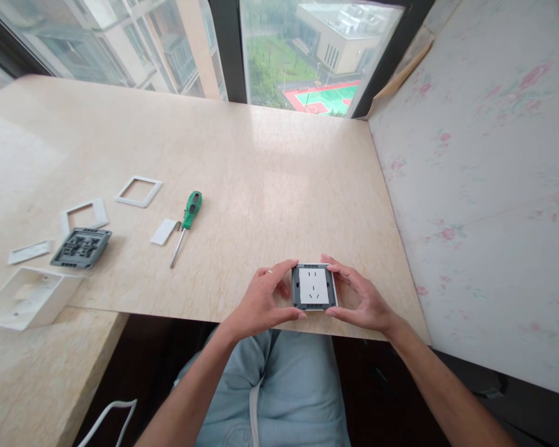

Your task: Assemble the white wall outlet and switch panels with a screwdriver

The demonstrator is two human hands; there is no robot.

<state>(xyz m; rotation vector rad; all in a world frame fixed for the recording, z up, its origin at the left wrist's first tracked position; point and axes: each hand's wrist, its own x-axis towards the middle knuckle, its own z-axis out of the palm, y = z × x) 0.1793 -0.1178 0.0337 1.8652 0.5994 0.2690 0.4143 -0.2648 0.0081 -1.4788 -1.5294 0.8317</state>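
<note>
A wall socket [313,287] with a white slotted face and a dark grey surround is near the front edge of the counter. What looks like a white box or base shows along its right and lower sides. My left hand [265,295] grips its left side, thumb at the lower corner and fingers at the upper one. On the opposite side my right hand [361,295] holds it the same way. Farther left lies a screwdriver [192,211] with a green handle, its shaft toward me. Small screws [177,225] and a white rectangular plate [163,232] are beside it.
Two white frames [140,203] [103,214] lie at the left. Near them are a dark grey socket module [81,248], a white strip [30,252] and an open white box [41,310] at the counter's edge. A papered wall [484,205] borders the right side; windows [302,62] stand behind.
</note>
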